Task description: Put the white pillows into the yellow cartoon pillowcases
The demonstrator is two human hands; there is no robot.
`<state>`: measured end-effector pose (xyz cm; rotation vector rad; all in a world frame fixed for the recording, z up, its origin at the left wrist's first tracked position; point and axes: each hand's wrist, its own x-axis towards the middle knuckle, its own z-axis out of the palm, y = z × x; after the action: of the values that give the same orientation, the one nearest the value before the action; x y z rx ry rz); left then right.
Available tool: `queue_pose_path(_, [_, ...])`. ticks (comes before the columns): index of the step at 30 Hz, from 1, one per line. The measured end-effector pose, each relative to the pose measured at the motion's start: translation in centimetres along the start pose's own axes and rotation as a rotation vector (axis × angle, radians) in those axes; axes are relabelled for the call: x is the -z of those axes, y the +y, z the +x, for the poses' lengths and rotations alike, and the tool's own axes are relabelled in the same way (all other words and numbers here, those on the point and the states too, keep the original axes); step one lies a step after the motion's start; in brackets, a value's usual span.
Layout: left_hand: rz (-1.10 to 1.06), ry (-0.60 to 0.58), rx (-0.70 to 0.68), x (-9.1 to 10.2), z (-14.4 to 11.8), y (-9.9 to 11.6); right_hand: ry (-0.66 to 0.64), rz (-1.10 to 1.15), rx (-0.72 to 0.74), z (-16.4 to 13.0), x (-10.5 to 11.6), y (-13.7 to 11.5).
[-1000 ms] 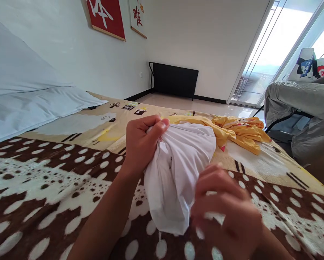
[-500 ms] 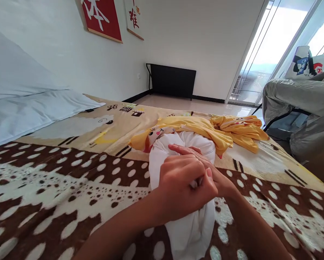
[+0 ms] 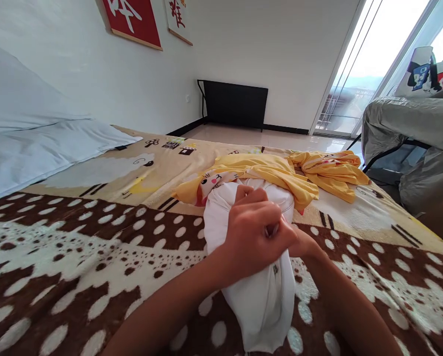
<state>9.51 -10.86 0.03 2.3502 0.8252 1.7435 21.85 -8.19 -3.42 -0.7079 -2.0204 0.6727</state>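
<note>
White garment [image 3: 258, 301] is bunched on the spotted blanket [image 3: 76, 257], its far end touching the yellow clothes [image 3: 281, 173]; open blanket is left on both sides. It is gripped by the closed left hand [image 3: 254, 237]. The right hand [image 3: 299, 242] is mostly hidden behind the left, so its grip cannot be told. Since half a second ago, its fingers have been drawn back.

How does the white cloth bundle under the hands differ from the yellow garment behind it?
The white cloth bundle is plain and bunched into a roll; the yellow garment is printed and lies spread and crumpled. Both hands press the white one; nothing touches the yellow one. Both lie on the patterned blanket.
</note>
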Motion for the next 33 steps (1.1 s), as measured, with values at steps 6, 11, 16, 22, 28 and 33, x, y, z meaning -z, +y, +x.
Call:
queue_pose_path(6, [-0.018,-0.287,0.085,1.8,2.2,-4.8,-0.183,0.024,0.163,0.3,-0.6,-1.1])
queue_pose_path(11, [0.242,-0.660,0.272,2.1,2.0,-10.0,-0.391,-0.183,0.270,-0.1,-1.9,-2.7])
queue_pose_path(16, [0.343,-0.666,0.269,2.8,2.0,-11.2,-0.526,-0.362,0.369,-0.9,-2.9,-4.4])
queue_pose_path(22, [0.428,-0.646,0.240,3.4,2.2,-11.2,-0.567,-0.234,0.442,-1.7,-2.6,-6.5])
queue_pose_path(28, [0.737,-0.385,0.258,3.5,2.4,-10.5,-0.374,0.086,0.380,-1.5,-1.3,-6.9])
queue_pose_path(33, [0.918,-0.198,0.237,4.6,2.4,-9.9,-0.032,0.246,0.274,-1.8,0.2,-6.5])
